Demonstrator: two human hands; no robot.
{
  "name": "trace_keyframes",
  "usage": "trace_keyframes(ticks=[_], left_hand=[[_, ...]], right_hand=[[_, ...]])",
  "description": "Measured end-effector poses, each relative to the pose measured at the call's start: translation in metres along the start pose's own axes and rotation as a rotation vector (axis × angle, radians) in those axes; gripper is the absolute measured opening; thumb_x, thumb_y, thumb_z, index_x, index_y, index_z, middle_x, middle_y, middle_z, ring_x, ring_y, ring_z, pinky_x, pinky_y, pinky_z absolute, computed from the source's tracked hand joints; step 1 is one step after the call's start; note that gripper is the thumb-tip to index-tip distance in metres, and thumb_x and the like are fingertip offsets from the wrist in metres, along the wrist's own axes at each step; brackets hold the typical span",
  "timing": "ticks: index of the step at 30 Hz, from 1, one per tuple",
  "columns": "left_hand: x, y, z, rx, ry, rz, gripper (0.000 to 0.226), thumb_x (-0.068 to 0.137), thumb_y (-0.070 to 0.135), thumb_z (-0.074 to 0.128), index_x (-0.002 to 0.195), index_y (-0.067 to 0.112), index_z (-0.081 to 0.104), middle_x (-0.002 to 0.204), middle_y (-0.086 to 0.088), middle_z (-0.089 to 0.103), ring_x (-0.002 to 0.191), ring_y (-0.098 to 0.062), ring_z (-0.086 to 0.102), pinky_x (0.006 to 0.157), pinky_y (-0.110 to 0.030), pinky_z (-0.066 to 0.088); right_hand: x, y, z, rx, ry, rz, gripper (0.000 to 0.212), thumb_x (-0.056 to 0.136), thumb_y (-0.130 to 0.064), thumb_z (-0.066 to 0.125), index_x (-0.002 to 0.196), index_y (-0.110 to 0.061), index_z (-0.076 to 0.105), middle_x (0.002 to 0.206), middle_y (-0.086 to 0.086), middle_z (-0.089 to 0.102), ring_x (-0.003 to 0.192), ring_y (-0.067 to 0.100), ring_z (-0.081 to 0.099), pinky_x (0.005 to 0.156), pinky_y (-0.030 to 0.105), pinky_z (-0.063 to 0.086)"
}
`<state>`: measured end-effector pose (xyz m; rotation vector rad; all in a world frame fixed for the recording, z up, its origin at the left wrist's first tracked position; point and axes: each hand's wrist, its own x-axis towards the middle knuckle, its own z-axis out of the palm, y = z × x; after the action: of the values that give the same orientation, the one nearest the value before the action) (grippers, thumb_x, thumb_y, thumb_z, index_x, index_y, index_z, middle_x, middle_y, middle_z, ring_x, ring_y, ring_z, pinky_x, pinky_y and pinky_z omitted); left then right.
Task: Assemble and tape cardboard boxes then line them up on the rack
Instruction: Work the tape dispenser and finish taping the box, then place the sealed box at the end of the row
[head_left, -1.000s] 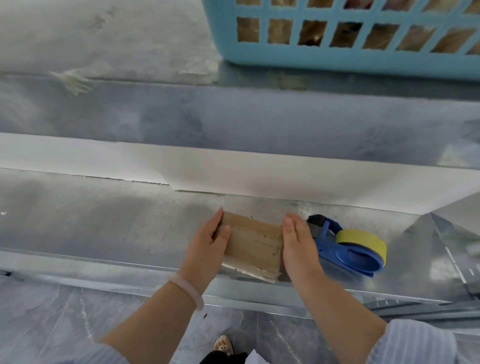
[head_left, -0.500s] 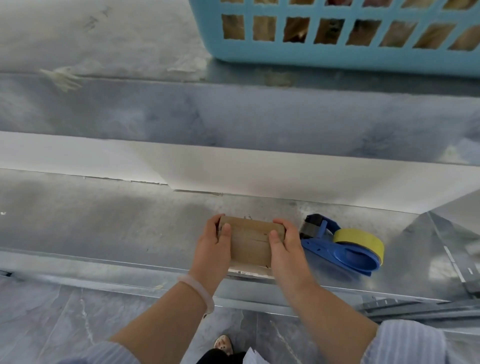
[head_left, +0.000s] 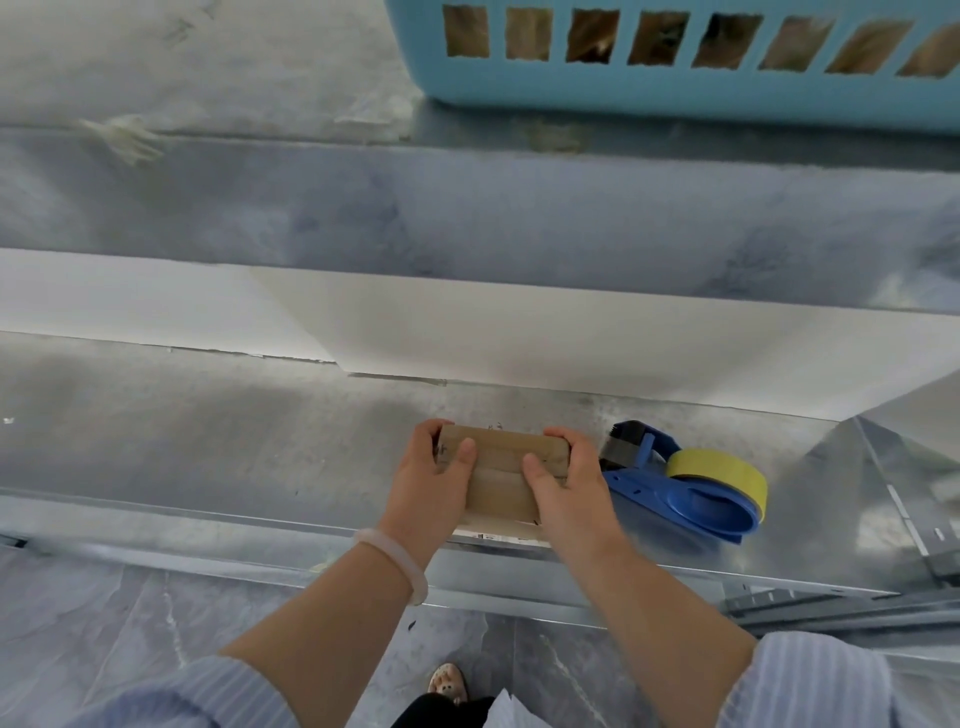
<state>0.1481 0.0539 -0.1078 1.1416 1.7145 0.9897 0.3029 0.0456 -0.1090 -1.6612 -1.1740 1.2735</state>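
1. A small brown cardboard box (head_left: 501, 467) is held at the front edge of a grey galvanised metal shelf (head_left: 208, 441), its near bottom edge reaching to the shelf's lip.
2. The box's left end is grasped by the left hand (head_left: 431, 483), with the fingers curled over the far top edge and the thumb laid on the top face.
3. The box's right end is grasped in the same way by the right hand (head_left: 566, 488), its thumb pressed on the top face.
4. Small dark marks are seen on the box beside the left thumb, and a pale strip with tiny marks runs along its near bottom edge; none of this can be read.
5. A blue plastic tape dispenser (head_left: 691, 514) is laid flat on the shelf just beside the right hand, and a roll of yellow tape (head_left: 722, 470) is mounted in it.
6. A white back panel (head_left: 467, 322) is set behind the shelf, and a second metal shelf (head_left: 260, 67) is seen above it.
7. A light blue plastic basket (head_left: 675, 88) with square openings is placed on that upper shelf; brown shapes are glimpsed through the openings, but they cannot be identified.
8. A pale bangle (head_left: 395, 564) is worn on the left wrist.
9. A grey marbled tile floor (head_left: 104, 623) is visible below the shelf.
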Motion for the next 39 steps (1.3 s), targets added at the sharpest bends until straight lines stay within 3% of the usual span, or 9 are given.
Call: trace_keyframes(ticks=[3,8,11,14,18,22,28,31,39], left_hand=[[-0.004,0.0,-0.003,-0.096,0.002,-0.058,0.014,0.1,0.038,0.042,0.109,0.039,0.053,0.102,0.01,0.06,0.088,-0.006,0.056,0.067,-0.025,0.044],[-0.013,0.003,-0.022,-0.237,-0.165,-0.096,0.034,0.1,0.039,0.042,0.132,0.046,0.049,0.121,0.025,0.051,0.106,0.006,0.051,0.099,-0.028,0.046],[-0.026,0.0,-0.037,-0.192,-0.377,0.011,0.056,0.091,0.033,0.06,0.14,0.043,0.034,0.132,0.023,0.047,0.115,0.01,0.049,0.088,-0.015,0.05],[-0.043,-0.007,-0.05,-0.062,-0.417,0.133,0.093,0.071,0.029,0.082,0.147,0.029,0.027,0.14,0.01,0.039,0.13,-0.003,0.039,0.086,-0.018,0.052],[-0.064,-0.011,-0.069,0.016,-0.27,0.234,0.095,0.061,0.029,0.089,0.139,0.031,0.036,0.141,0.011,0.03,0.126,-0.004,0.041,0.084,-0.021,0.054],[-0.076,-0.012,-0.101,0.038,-0.189,0.236,0.096,0.056,0.041,0.091,0.135,0.036,0.037,0.135,0.01,0.043,0.122,0.003,0.044,0.088,-0.028,0.055],[-0.089,-0.019,-0.169,-0.088,-0.02,0.235,0.106,0.049,0.049,0.09,0.135,0.044,0.028,0.121,0.028,0.049,0.116,0.005,0.048,0.076,-0.024,0.057],[-0.091,-0.028,-0.208,-0.128,0.076,0.244,0.088,0.049,0.048,0.09,0.122,0.053,0.041,0.115,0.028,0.053,0.115,0.002,0.049,0.073,-0.025,0.057],[-0.096,-0.08,-0.365,-0.129,0.425,0.194,0.087,0.042,0.045,0.085,0.115,0.041,0.04,0.12,0.019,0.047,0.112,0.003,0.047,0.069,-0.027,0.058]], right_hand=[[-0.002,0.001,-0.009,0.074,-0.092,0.035,0.028,0.101,-0.035,0.046,0.123,-0.052,0.04,0.117,-0.013,0.05,0.097,0.005,0.055,0.056,0.006,0.046],[-0.004,-0.003,-0.008,0.07,-0.091,0.077,0.03,0.101,-0.04,0.047,0.127,-0.049,0.036,0.112,-0.016,0.05,0.096,0.002,0.053,0.053,0.008,0.044],[-0.009,-0.002,-0.012,0.08,-0.041,0.086,0.027,0.098,-0.044,0.051,0.123,-0.048,0.04,0.108,-0.019,0.052,0.093,0.0,0.053,0.054,0.008,0.043],[-0.012,0.003,-0.018,0.058,-0.054,0.083,0.034,0.096,-0.049,0.052,0.128,-0.045,0.044,0.113,-0.016,0.053,0.099,0.005,0.053,0.07,0.022,0.046],[-0.017,-0.001,-0.011,0.045,-0.113,0.034,0.031,0.092,-0.05,0.056,0.122,-0.047,0.051,0.113,-0.016,0.058,0.101,0.009,0.057,0.077,0.031,0.05],[-0.021,-0.017,0.01,0.072,-0.227,0.027,0.029,0.09,-0.049,0.06,0.118,-0.052,0.055,0.114,-0.013,0.059,0.103,0.016,0.059,0.077,0.039,0.056],[-0.029,-0.061,0.065,0.099,-0.365,-0.145,0.038,0.089,-0.04,0.067,0.122,-0.053,0.054,0.12,-0.027,0.058,0.108,-0.008,0.058,0.089,0.018,0.048],[-0.038,-0.088,0.1,0.036,-0.398,-0.267,0.035,0.088,-0.036,0.07,0.106,-0.062,0.056,0.109,-0.038,0.061,0.1,-0.023,0.054,0.073,0.0,0.043],[-0.08,-0.134,0.264,-0.167,-0.53,-0.534,0.047,0.084,-0.04,0.071,0.113,-0.069,0.047,0.126,-0.042,0.042,0.113,-0.02,0.041,0.101,0.022,0.036]])
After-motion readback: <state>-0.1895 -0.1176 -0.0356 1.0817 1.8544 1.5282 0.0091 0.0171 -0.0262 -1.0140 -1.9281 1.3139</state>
